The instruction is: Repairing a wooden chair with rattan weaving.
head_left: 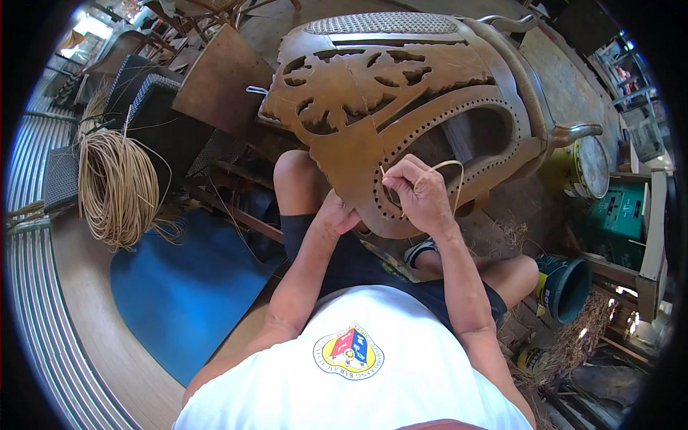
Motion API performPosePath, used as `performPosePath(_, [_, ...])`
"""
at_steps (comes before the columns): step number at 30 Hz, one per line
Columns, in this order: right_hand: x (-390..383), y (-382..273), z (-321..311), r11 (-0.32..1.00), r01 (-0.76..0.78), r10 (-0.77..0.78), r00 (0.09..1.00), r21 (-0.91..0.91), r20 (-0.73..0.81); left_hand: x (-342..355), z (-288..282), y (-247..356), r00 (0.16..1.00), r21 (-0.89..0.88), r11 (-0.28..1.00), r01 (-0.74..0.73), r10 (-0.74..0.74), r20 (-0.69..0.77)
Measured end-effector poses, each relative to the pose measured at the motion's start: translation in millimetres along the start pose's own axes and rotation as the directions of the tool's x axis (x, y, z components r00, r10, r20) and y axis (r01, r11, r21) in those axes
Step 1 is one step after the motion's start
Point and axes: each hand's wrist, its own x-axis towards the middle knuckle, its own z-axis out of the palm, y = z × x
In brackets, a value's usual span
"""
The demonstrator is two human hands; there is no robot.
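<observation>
A brown carved wooden chair frame point(337, 93) lies tipped over in front of me, with leafy cut-outs and an oval opening rimmed by small drilled holes. My right hand point(421, 192) is closed in a pinch over the near left part of that rim. It holds a thin, pale rattan strand point(459, 172), which loops out to the right of the hand. My left hand point(335, 215) is curled at the frame's lower left edge, its thumb against the wood and its other fingers mostly hidden. Woven cane point(380, 24) fills a panel at the frame's far side.
A coil of rattan point(118, 190) hangs at the left over dark woven furniture, above a blue sheet point(186, 294). A plywood board point(223, 82) leans behind. On the right stand a large pail point(591, 168), a dark open bucket point(566, 290) and a green crate point(616, 215).
</observation>
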Motion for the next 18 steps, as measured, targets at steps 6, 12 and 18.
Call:
performPosePath(6, [-14.7, 0.4, -8.7, 0.997, 0.008, -0.010, 0.999, 0.076, 0.031, -65.4, 30.7, 28.8, 0.882, 0.612, 0.653, 0.446, -0.436, -0.177])
performPosePath(12, [-31.0, 5.4, -9.2, 0.988, -0.047, 0.042, 0.998, 0.146, 0.041, -85.7, 101.8, 59.8, 0.991, 0.965, 0.243, -0.098, 0.111, 0.072])
performPosePath(18, [-45.0, -0.9, -11.5, 0.986, -0.014, 0.011, 1.000, 0.164, 0.018, -10.9, 114.4, 71.4, 0.799, 0.799, -0.454, -0.395, 0.258, 0.543])
